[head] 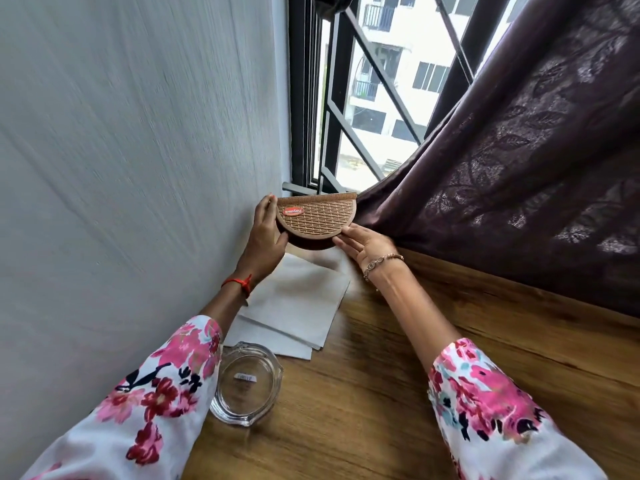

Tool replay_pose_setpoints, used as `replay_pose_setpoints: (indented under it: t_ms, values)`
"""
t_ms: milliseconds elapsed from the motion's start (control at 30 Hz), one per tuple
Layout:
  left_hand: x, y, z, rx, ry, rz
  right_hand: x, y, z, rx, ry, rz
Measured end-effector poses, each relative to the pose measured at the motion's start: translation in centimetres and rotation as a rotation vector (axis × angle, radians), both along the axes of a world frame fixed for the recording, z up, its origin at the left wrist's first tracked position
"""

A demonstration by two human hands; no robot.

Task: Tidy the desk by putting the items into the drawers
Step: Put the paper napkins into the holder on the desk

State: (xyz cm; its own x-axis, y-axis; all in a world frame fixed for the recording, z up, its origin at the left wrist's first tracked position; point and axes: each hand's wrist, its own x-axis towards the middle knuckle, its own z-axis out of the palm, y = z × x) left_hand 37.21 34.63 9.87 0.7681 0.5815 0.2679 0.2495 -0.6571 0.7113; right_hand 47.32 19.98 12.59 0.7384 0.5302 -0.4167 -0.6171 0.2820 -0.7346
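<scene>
A brown half-round basket with a woven pattern and a red label [317, 218] is at the far corner of the wooden desk [398, 393], by the window. My left hand [265, 233] grips its left end, thumb on the rim and fingers curled under it. My right hand [363, 242] touches its lower right edge with straight fingers. Whether the basket rests on the desk or is lifted, I cannot tell. White folded papers [294, 306] lie on the desk just below it. A clear glass ashtray [246, 382] sits nearer to me, beside my left sleeve.
A grey wall [121, 168] runs along the desk's left side. A dark patterned curtain [519, 168] hangs over the desk's right back edge. The barred window [363, 98] is behind the basket. No drawer is in view.
</scene>
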Motion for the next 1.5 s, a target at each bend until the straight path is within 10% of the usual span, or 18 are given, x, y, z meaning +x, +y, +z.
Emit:
replay_pose_setpoints:
  t_ms: [633, 1367, 1500]
  values:
    - [-1.4, -8.0, -1.3, -0.195, 0.054, -0.067, -2.1, -10.6, 0.7, -0.160, 0.128, -0.119]
    - [0.8, -12.3, -3.9, -0.147, 0.293, -0.204, 1.0, -15.3, -0.5, -0.433, -0.153, -0.003]
    - [-0.3, -11.6, -2.3, -0.111, 0.262, -0.203, 1.0, -13.7, 0.3, -0.732, -0.349, -0.069]
